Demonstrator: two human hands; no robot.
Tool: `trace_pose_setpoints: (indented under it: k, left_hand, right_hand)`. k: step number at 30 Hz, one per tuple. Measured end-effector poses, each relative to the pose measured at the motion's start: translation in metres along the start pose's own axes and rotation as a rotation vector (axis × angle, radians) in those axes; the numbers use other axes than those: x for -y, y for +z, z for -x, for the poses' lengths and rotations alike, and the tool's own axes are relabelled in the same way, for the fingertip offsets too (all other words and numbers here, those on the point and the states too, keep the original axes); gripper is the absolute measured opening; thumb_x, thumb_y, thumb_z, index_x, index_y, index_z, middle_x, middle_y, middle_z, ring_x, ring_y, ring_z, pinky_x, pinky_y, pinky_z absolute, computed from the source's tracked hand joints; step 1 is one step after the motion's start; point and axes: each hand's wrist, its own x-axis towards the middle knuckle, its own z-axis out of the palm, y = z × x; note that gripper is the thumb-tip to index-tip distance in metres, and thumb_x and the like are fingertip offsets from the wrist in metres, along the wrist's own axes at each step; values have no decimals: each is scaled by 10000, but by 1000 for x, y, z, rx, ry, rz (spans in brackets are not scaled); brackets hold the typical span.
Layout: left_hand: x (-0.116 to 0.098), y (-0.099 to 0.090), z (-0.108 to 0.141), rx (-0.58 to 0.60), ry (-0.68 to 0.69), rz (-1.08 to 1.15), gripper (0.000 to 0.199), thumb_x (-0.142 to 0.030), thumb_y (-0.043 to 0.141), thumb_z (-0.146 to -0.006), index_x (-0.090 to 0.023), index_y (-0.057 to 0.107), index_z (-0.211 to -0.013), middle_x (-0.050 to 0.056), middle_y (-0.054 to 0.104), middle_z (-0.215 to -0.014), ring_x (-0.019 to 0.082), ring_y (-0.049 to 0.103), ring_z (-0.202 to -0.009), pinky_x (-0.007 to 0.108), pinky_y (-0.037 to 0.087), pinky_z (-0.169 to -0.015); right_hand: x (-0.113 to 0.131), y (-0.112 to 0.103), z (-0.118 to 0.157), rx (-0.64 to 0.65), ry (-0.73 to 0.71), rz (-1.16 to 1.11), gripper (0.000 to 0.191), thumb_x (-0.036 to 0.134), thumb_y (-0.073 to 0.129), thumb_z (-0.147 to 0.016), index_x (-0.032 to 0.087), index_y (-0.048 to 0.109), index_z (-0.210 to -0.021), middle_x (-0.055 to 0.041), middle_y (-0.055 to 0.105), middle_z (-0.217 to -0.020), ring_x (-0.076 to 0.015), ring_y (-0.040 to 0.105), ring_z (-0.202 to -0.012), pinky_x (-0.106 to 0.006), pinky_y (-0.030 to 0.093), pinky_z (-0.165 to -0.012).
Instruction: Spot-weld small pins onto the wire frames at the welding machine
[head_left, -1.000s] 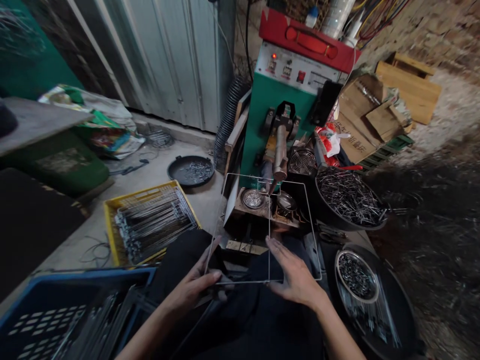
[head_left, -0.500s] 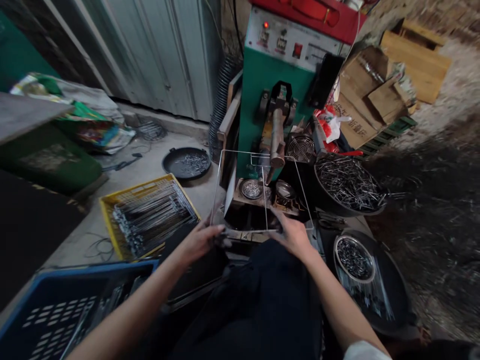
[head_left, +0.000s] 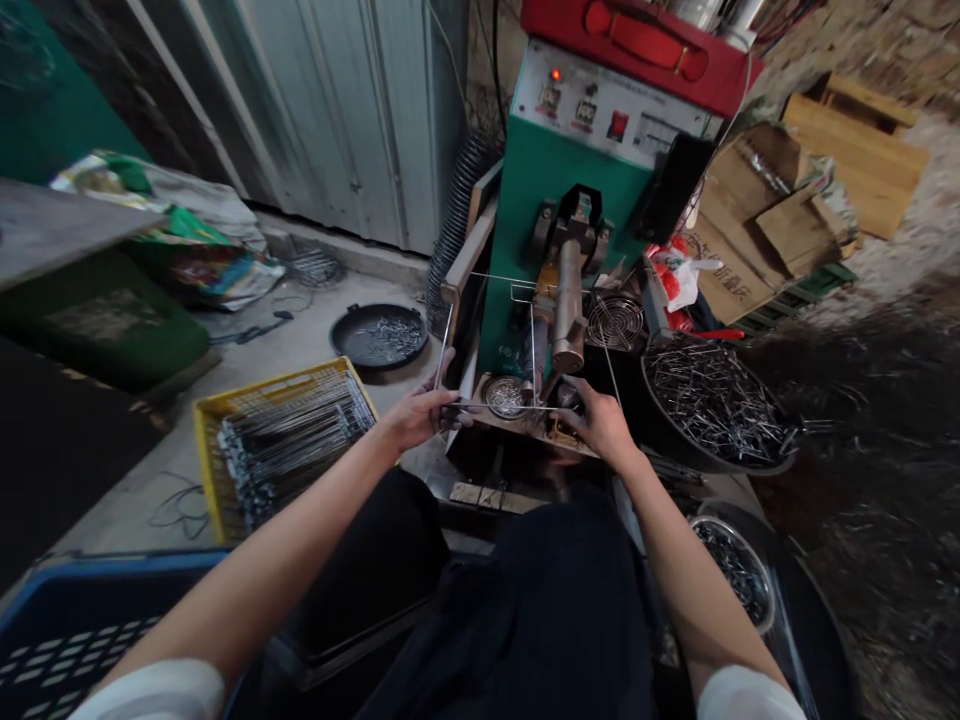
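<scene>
Far left I see the blue crate (head_left: 112, 566), its contents mostly out of view, then the yellow crate (head_left: 206, 470) loaded with long wires (head_left: 300, 425); whether those are finished work I can't tell. Next, the black pan (head_left: 346, 337) holds small metal pieces (head_left: 394, 338). I have the left hand (head_left: 420, 412) closed on the near left corner of the wire frame (head_left: 533, 350), which is held up before the green machine (head_left: 570, 150), near its metal arm (head_left: 568, 300). The outline and middle rod are in place, so I'd judge this frame largely formed; whether every joint is fixed is too small to make out. The right hand (head_left: 604, 425) pinches the near wire, so the frame isn't set down yet. Rightmost, the big pan (head_left: 720, 462) heaped with short wires (head_left: 712, 400) suggests plenty left to work through.
</scene>
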Motion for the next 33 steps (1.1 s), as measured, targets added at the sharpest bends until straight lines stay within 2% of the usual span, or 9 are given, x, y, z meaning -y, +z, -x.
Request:
trace_pose_setpoints:
  k: [9,17,22,25,28,30,33]
  left_hand:
    - [-6,8,-3,5,31,-11,943,-162,629,-879,-244,2,-1578,159,763,-911,231,745,-731,268,583,-620]
    - [-4,3,-9,11,45,-23,939,-148,611,-891,-289,-18,-1574,123,767,-898,246,746,-749,305,591,-633]
    - [-6,2,-7,-4,49,-56,969,-149,643,-890,-336,-23,-1569,95,768,-892,256,746,-735,321,597,-620]
    - [-8,4,-6,1,18,-80,957,-164,648,-893,-299,-8,-1576,118,766,-893,265,746,-746,313,592,-618]
    - [-10,5,-9,17,39,-57,969,-154,648,-886,-269,-21,-1577,119,766,-881,266,747,-741,315,594,-624]
    - [-10,5,-12,27,57,-43,982,-147,653,-874,-260,-24,-1577,118,765,-870,271,747,-744,317,595,-615]
    - [-9,8,-9,39,59,-30,987,-147,661,-858,-255,-4,-1579,119,762,-838,272,745,-725,313,590,-589]
  right_hand:
    - [-8,-1,-10,-43,-17,-64,578,441,720,-850,200,539,-1343,-60,726,-892,-226,693,-775,-260,469,-633]
    - [-12,2,-10,-72,-7,-30,598,432,736,-837,195,529,-1346,-75,730,-919,-243,697,-794,-282,492,-662]
    - [-7,3,-10,-39,21,-71,554,440,715,-859,200,542,-1327,-55,726,-895,-224,687,-771,-281,498,-667]
    - [-14,-2,-4,-88,17,-74,546,474,729,-835,215,581,-1293,-87,712,-1047,-251,672,-946,-334,520,-804]
    - [-34,-8,6,-302,113,-14,510,514,689,-841,200,634,-1239,-151,635,-1243,-319,550,-1205,-456,452,-995]
    - [-49,-11,12,-377,263,-60,463,527,586,-885,161,681,-1152,-171,668,-1162,-322,585,-1140,-474,467,-963]
    - [-59,-14,19,-299,369,-223,524,567,467,-899,117,708,-1017,-126,720,-847,-268,665,-825,-387,530,-746]
